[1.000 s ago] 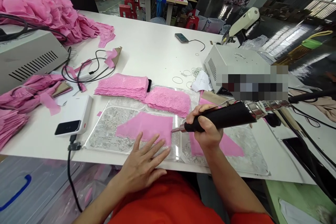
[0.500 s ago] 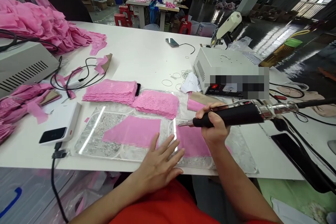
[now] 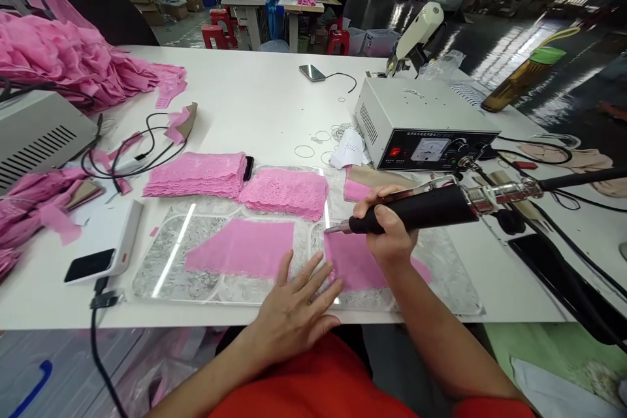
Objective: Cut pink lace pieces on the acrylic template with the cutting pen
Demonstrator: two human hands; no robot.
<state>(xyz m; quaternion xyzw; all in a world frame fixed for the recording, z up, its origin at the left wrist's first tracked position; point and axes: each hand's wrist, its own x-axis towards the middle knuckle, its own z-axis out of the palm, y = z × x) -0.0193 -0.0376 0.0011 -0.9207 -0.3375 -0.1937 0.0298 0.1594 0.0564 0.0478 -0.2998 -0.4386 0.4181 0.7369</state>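
Note:
My right hand is wrapped round the black grip of a handheld ultrasonic welding gun. Its thin metal tip points left, at the upper left corner of a pink fabric piece. Spread flat, my left hand lies palm down, fingertips by that piece's left edge and just right of another pink fabric piece with one slanted side. Both pieces lie on a clear-topped, silver-patterned board. Two stacks of pink lace-edged pieces, a left stack and a right stack, sit behind them.
A control box with a meter and red switch stands behind the gun, its cables running right. A white power bank, black cables and a heap of pink fabric occupy the left. A phone lies at the back.
The view has shifted slightly. The welding gun's tip has come down a little toward the corner of the right fabric piece. My left hand stays almost in place.

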